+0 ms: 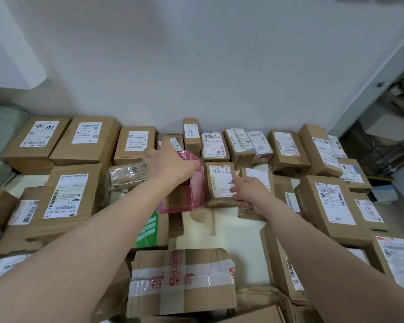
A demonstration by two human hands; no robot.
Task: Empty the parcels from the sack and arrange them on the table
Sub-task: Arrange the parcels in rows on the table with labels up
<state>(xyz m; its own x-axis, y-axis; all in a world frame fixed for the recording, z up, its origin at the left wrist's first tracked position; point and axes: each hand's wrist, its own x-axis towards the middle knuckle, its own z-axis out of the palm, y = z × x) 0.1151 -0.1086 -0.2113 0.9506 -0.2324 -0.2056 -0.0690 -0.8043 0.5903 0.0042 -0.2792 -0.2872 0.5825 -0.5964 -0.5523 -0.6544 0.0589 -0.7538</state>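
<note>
We read "08LL" handwritten on the label of the box (220, 183) just right of the pink box (191, 183); "502 303-00 045" on the label of the large box (68, 194) to its left.

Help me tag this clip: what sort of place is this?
Probably a parcel sorting or pickup room: dozens of labelled cardboard parcels in rows on a table by a bare white wall, some with handwritten numbers.
</note>
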